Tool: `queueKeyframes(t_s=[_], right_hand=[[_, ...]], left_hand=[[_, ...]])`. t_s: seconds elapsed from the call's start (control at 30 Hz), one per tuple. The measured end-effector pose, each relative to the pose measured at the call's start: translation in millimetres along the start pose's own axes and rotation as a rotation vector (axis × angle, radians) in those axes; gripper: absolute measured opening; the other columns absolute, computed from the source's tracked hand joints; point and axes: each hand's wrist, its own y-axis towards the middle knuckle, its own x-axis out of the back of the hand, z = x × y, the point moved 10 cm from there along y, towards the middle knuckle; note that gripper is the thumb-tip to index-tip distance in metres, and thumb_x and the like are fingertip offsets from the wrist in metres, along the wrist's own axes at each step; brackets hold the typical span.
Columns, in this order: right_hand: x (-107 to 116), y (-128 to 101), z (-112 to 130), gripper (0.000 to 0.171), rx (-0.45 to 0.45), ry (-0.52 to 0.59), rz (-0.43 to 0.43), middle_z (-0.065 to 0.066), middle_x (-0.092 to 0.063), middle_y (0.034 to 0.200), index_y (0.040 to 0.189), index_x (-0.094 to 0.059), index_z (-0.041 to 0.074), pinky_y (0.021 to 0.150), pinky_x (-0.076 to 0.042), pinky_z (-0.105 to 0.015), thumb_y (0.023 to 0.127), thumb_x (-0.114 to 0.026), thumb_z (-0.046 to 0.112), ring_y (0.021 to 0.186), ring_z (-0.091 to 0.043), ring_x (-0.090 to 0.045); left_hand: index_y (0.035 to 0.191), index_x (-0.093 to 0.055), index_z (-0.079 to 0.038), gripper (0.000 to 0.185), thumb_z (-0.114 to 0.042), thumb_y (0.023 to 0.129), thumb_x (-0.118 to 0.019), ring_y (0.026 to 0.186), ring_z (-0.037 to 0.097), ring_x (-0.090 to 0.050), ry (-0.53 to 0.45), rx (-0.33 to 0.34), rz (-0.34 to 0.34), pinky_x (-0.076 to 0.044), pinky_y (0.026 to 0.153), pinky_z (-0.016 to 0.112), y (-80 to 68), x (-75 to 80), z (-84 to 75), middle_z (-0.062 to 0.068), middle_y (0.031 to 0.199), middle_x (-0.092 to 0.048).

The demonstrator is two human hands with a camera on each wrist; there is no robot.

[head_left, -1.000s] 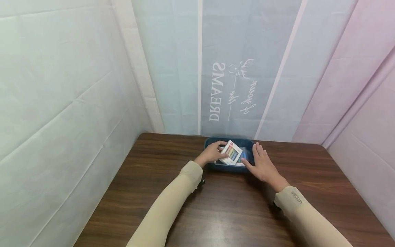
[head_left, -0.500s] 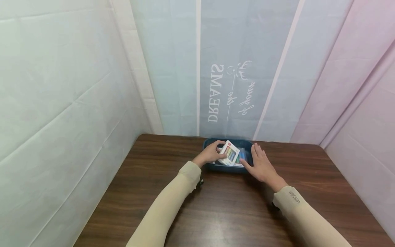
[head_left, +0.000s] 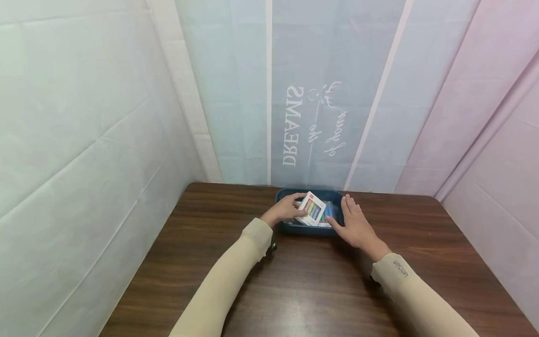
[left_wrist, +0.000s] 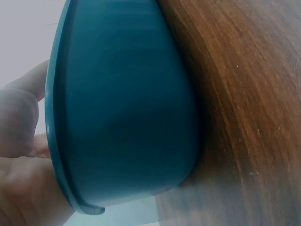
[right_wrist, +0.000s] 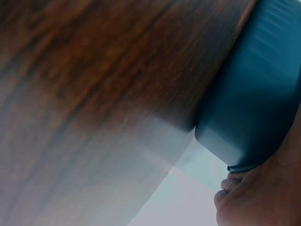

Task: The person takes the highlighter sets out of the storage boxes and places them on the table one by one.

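Nearest, bare wooden table (head_left: 303, 290) spreads below both hands, then the right hand (head_left: 356, 226) rests flat-fingered on the blue tray (head_left: 307, 228)'s rim while the left hand (head_left: 284, 210) grips a white, rainbow-striped box (head_left: 311, 207) inside it, curtain (head_left: 311, 93) close behind.

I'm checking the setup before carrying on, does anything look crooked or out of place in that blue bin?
Yes: the white box sits askew, tilted across the blue bin rather than flat. The left hand grips it; the right hand rests open on the bin's right side.

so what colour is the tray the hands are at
Dark teal blue tray, clearest in the left wrist view.
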Motion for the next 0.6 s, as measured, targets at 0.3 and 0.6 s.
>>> queueKeyframes(t_s=[0.3, 0.6], right_hand=[[-2.3, 0.9, -0.3, 0.107, 0.0, -0.01, -0.011, -0.032, -0.001, 0.175, 0.166, -0.01, -0.012, 0.13, -0.007, -0.064, 0.107, -0.048, 0.068, 0.163, -0.05, -0.004], [-2.1, 0.5, 0.1, 0.105, -0.004, -0.017, -0.018, -0.033, -0.002, 0.175, 0.166, -0.01, -0.013, 0.13, -0.007, -0.064, 0.108, -0.048, 0.067, 0.162, -0.052, -0.006]], left_hand=[[0.166, -0.041, -0.013, 0.074, -0.014, 0.101, -0.077, 0.091, 0.02, -0.07, -0.034, 0.003, -0.022, -0.056, 0.073, 0.031, -3.3, 4.5, -2.6, 0.023, 0.133, -0.069], [0.164, -0.044, -0.015, 0.072, -0.011, 0.1, -0.077, 0.084, 0.02, -0.068, -0.209, 0.005, -0.155, -0.057, 0.079, 0.048, -6.7, 14.6, -4.4, 0.019, 0.121, -0.071]])
